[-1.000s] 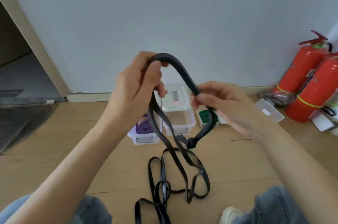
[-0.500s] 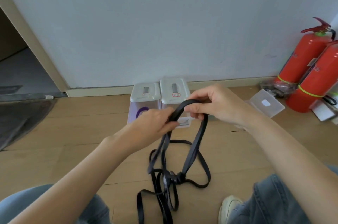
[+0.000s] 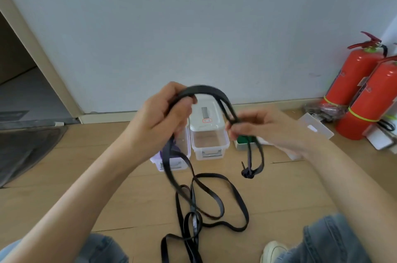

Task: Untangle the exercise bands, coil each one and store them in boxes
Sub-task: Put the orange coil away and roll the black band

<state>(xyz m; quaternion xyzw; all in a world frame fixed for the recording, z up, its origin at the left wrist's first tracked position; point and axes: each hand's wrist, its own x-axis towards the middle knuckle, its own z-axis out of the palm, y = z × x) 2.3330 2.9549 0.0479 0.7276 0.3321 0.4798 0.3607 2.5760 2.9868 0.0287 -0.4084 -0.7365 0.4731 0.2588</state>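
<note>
Band (image 3: 206, 91) arches between my hands so I can wind it: left hand (image 3: 159, 119) grips one side, right hand (image 3: 255, 127) pinches the other. Its slack trails on the floor (image 3: 107, 198), short of the boxes (image 3: 209, 134).

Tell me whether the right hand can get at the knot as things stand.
Probably not at once: the right hand pinches the black band, and the knot hangs below it; nothing else blocks the way.

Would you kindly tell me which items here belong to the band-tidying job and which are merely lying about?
Part of the job:
- long black exercise band, held by left hand and right hand
- clear lidded plastic box
- box holding purple band
- box holding green band

Lying about:
- two red fire extinguishers
- loose clear lid
- dark mat
</note>
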